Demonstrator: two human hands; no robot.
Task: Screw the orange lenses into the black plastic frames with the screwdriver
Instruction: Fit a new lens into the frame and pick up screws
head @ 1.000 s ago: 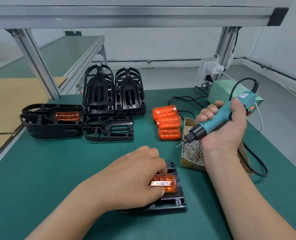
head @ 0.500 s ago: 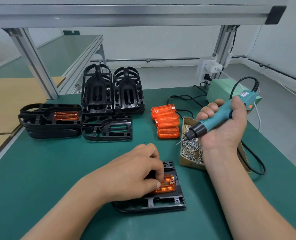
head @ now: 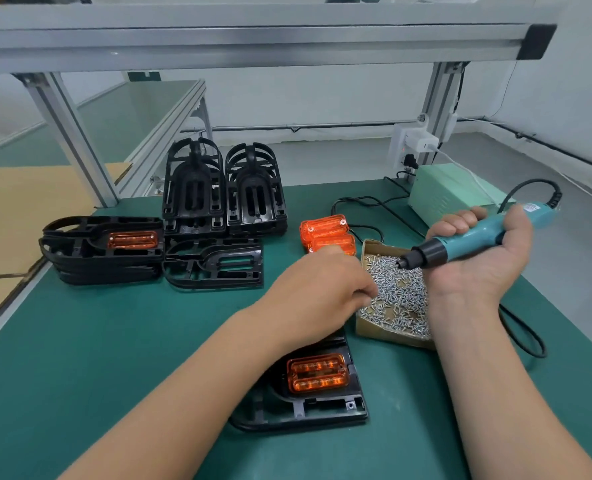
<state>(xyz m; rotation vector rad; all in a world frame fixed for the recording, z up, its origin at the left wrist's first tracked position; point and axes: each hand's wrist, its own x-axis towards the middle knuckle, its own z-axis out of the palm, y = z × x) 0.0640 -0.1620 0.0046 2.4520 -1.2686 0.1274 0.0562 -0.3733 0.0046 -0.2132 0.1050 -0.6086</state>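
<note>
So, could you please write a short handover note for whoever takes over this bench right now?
Left hand reaches into the screw box; whether it pinches a screw is hidden. Right hand grips the screwdriver, tip above the box.
An orange lens sits in the near frame; I see no screws in it.
Done: the left stack shows a fitted lens on top.
Left: screw this lens, then the spare lenses and empty frames.

Left hand (head: 325,289) off the orange lens (head: 318,373), now at the screw box (head: 388,333) (fingers (head: 368,293) among screws (head: 402,296)).
</note>
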